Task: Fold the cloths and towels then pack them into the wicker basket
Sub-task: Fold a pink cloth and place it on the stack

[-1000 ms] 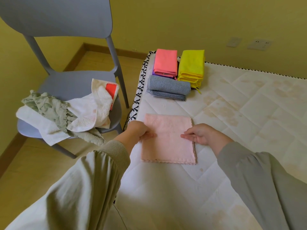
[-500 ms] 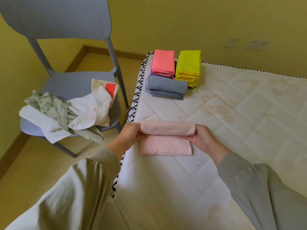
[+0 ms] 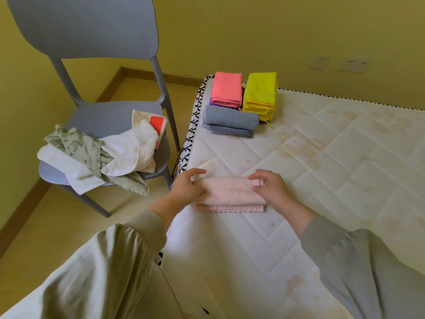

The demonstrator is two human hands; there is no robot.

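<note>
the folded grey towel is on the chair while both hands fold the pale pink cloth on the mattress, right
Not quite. The head view shows the grey towel lying on the mattress, not on the chair. The left hand and right hand do fold the pale pink cloth on the mattress.

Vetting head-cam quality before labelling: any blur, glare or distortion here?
Head view: even, soft light, no glare; pink towel, left hand and right hand sharp; sleeves at the bottom edge look soft; wide-angle stretch enlarges the chair at top left.
</note>
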